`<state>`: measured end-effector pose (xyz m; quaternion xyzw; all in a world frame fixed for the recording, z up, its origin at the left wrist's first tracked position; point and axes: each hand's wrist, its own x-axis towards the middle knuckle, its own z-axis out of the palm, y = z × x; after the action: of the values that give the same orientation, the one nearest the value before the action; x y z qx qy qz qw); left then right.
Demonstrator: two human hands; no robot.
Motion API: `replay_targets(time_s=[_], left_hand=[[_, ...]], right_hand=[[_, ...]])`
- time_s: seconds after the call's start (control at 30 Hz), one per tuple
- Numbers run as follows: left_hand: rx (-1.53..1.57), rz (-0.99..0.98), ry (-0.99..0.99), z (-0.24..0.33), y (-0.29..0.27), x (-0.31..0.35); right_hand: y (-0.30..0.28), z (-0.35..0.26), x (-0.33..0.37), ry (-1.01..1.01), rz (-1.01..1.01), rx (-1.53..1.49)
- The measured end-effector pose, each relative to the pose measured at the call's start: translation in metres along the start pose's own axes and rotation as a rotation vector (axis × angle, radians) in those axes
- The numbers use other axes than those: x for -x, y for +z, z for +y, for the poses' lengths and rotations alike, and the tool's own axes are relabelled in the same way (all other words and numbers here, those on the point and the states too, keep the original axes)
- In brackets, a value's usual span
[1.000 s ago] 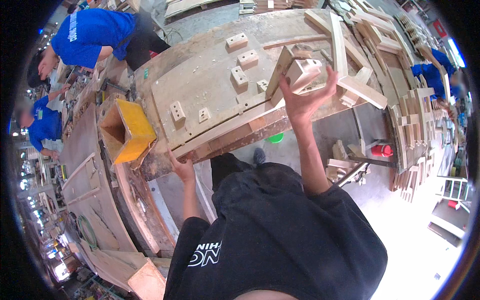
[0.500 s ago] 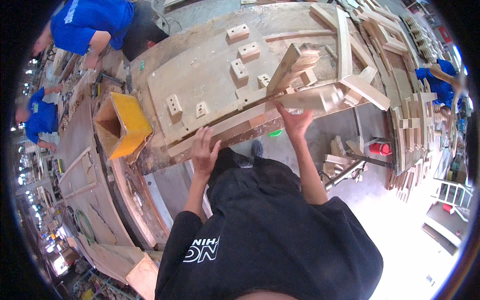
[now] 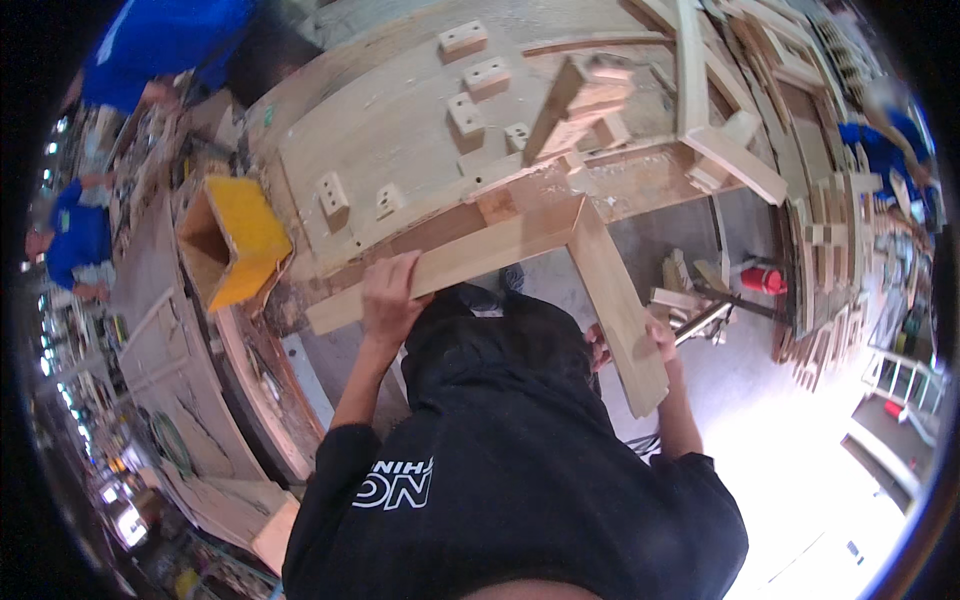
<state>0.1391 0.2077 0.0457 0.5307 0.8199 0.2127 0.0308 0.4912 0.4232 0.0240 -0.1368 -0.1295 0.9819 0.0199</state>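
Note:
Two light wooden rails meet at a mitred corner and form an L. My left hand [image 3: 388, 295] is closed round the long rail [image 3: 480, 255] near its left end. The short rail [image 3: 615, 300] slants down toward me on the right, and my right hand [image 3: 655, 340] grips it near its lower part, fingers on both sides. The L is in the air in front of the workbench [image 3: 380, 155], over its near edge. On the bench, drilled wooden blocks [image 3: 466, 117] sit beyond the long rail. An upright wooden piece [image 3: 575, 105] stands behind the corner.
A yellow-sided, box-like wooden chute [image 3: 250, 245] stands at the bench's left end. Loose wooden boards [image 3: 735, 165] lie crossed at the right. Stacked frame parts [image 3: 830, 240] and a red container [image 3: 763, 279] are farther right. Co-workers in blue [image 3: 165, 50] stand at left and right.
The L-shaped piece has come off the bench edge toward me, its short rail swinging down to the right. My right hand has moved from the corner down to the short rail.

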Motion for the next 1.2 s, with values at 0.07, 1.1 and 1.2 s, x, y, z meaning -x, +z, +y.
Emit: replay_targets(time_s=[0.07,1.1,1.2], left_hand=[[-0.042,0.107,0.027,0.012,-0.033,-0.001],[-0.206,-0.242,-0.177,0.010,-0.072,-0.138],[-0.316,-0.432,-0.179,-0.008,-0.043,-0.111]], right_hand=[[0.040,-0.019,0.007,0.023,0.007,0.204],[0.124,-0.136,0.009,-1.416,0.824,1.680],[0.063,-0.164,-0.001,-1.293,0.575,0.839]])
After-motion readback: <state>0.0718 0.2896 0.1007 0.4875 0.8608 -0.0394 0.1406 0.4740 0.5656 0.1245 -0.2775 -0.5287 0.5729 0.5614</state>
